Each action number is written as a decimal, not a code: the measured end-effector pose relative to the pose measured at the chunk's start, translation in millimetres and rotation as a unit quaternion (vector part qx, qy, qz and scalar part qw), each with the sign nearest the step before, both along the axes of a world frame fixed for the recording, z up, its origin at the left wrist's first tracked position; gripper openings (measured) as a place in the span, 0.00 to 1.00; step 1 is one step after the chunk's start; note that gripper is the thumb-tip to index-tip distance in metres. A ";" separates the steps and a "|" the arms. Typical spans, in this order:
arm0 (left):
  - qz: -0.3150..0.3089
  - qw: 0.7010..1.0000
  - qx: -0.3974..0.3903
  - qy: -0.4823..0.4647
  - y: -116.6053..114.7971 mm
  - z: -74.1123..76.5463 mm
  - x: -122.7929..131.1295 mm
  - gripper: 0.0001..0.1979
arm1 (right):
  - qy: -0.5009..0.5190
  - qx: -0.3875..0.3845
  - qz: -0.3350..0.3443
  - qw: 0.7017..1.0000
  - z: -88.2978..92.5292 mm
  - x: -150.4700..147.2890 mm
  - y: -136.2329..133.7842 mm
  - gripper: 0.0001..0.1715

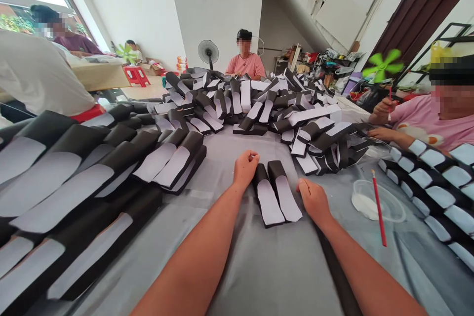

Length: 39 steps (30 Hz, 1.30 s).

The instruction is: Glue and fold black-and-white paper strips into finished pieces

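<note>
Two folded black-and-white paper pieces (276,192) lie side by side on the grey cloth (266,266) in front of me. My left hand (245,166) rests in a loose fist against the left piece's black end, with nothing visible in it. On the other side, my right hand (314,198) is curled beside the right piece, touching its edge. Both forearms reach in from the bottom of the view.
Rows of the same pieces lie at left (74,182) and at right (437,182), with a big heap (259,103) across the middle. A clear dish of white glue (374,201) with a red-handled brush (378,207) sits at right. People sit around the table; one holds a green pinwheel (384,65).
</note>
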State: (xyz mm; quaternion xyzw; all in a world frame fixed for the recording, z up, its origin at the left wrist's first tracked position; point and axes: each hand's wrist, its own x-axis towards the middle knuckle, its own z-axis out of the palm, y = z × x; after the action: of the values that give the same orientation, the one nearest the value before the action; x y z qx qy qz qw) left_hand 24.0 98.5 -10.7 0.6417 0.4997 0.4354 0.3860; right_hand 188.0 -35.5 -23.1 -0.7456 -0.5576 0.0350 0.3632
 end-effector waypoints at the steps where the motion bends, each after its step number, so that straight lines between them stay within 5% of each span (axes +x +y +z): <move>1: 0.000 1.000 -0.002 -0.004 0.7 -0.8 0.1 0.05 | 0.003 0.001 -0.001 1.000 -0.7 0.9 -0.4 0.23; 12: -0.004 0.998 -0.012 -0.057 1.9 -7.0 0.0 0.07 | 0.121 0.027 -0.006 0.992 -14.0 8.4 -2.8 0.26; 27: -0.013 0.996 -0.047 -0.074 1.9 -1.0 -6.1 0.06 | 0.163 0.020 -0.038 0.986 -6.2 1.7 -1.4 0.28; 34: -0.003 0.997 -0.070 0.008 2.7 7.9 -5.1 0.03 | 0.179 -0.034 -0.008 0.983 2.1 8.3 1.9 0.29; 39: -0.038 0.987 -0.157 0.008 11.2 19.7 -3.1 0.09 | 0.209 -0.086 0.037 0.973 11.3 16.0 -1.5 0.31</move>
State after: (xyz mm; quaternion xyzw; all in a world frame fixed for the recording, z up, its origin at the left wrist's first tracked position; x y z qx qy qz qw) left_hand 20.8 109.7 9.1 0.5948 0.5403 0.3317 0.4942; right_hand 204.0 -37.0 -11.9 -0.7293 -0.4913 0.2514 0.4043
